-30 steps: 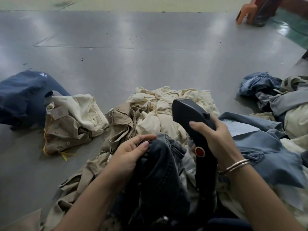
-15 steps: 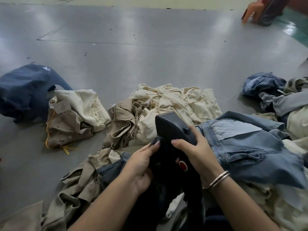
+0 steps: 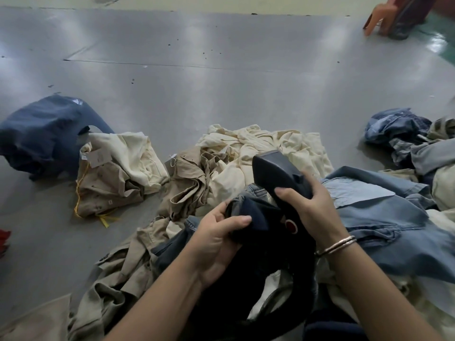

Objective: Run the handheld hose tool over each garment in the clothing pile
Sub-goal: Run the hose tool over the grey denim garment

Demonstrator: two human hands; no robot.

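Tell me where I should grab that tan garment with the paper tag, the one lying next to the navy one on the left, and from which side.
Probably grip the tan garment at its bunched near-right edge, reaching in with the left hand from the right side. That edge rises in thick folds off the floor, giving the fingers something to close on. The cream garment overlaps its far side, and the navy garment crowds the left.

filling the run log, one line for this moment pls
left hand grips dark garment | right hand holds hose tool
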